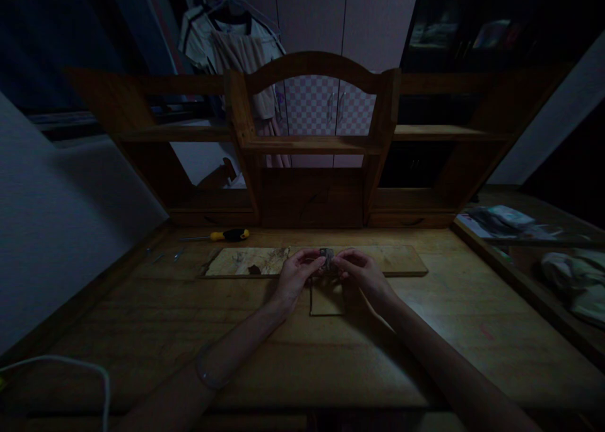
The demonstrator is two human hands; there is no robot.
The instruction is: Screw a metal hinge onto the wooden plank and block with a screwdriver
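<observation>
My left hand (297,273) pinches a small dark grey piece (326,254), which looks like metal, between thumb and fingers. From the other side, my right hand (362,271) has its thumb and fingertips closed at the same piece. Its exact kind is too small and dim to make out. Both hands are above a long light wooden board (401,262) with a rough, stained left end. Below them a small square wooden piece (327,303) lies on the desk (283,369), partly in shadow.
A screwdriver (229,235) with a yellow and black handle lies at the back left. Several small metal bits, perhaps screws (178,254), are left of the board. A wooden shelf unit (312,143) stands along the back. A white cable (70,359) curves at the front left.
</observation>
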